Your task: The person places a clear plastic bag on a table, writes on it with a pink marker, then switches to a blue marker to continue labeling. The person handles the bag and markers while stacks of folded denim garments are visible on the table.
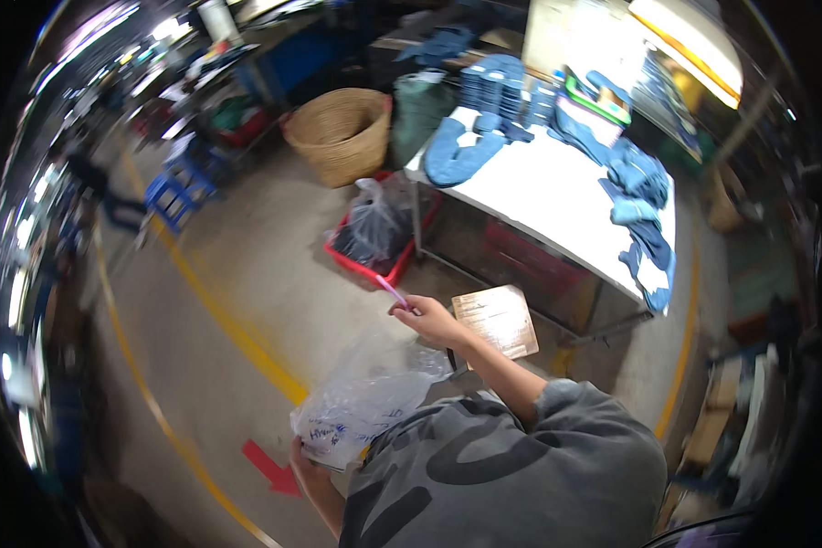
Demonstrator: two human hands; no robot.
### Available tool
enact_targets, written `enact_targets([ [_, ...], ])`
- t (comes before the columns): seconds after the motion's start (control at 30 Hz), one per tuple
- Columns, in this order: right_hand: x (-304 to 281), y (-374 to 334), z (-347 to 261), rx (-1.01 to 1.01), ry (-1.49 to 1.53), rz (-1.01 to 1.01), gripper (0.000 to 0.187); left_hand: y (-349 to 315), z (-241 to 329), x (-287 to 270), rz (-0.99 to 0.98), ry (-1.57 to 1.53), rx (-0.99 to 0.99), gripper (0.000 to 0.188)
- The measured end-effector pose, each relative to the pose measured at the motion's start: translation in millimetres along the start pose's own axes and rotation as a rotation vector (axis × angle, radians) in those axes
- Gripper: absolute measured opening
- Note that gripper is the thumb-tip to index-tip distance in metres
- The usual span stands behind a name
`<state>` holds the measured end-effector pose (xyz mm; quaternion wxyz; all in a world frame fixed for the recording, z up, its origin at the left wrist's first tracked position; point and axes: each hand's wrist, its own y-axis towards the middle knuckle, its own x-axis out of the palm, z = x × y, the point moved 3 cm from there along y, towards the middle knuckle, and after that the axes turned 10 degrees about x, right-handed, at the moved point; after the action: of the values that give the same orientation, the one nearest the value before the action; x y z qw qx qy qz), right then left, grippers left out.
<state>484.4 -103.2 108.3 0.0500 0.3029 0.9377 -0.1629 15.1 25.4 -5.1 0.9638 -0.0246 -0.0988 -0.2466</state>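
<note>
And here the right hand (420,317) is reaching out over the floor (265,301), fingers closed narrow around a thin purple stick (391,289) that is pointing up and away toward the red basket (353,262)! Lower down, the left hand (309,463) is gripping the near edge of a clear plastic bag (361,402), some of its fingers being hidden underneath, and that bag, carrying blue handwriting, is lying crumpled against the grey shirt (521,466), between the 2 hands. Just beyond the right forearm, a brown board (507,320) is catching the light. The red basket is holding a dark plastic bag (374,219), with a wicker basket (338,137) standing behind it. Over on the right, the white table (530,196) is carrying stacks and loose heaps of blue cloth (466,155), and a lamp (690,41) is glowing above. Far left, a person (110,192) is showing blurred near a blue stool (169,201)
</note>
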Motion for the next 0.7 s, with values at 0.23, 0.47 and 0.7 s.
enact_targets([
  [0.23, -31, 73, -24, 0.381, 0.251, 0.211, 0.027, 220, 28, 41, 0.109, -0.390, -0.552, 0.056],
  [0.47, -118, 112, -3, 0.437, 0.463, 0.498, 0.030, 432, 15, 136, -0.060, -0.282, -0.614, 0.060],
  [0.7, -201, 175, -5, 0.399, 0.655, 0.673, 0.030, 527, -18, 239, -0.083, -0.284, -0.553, 0.064],
])
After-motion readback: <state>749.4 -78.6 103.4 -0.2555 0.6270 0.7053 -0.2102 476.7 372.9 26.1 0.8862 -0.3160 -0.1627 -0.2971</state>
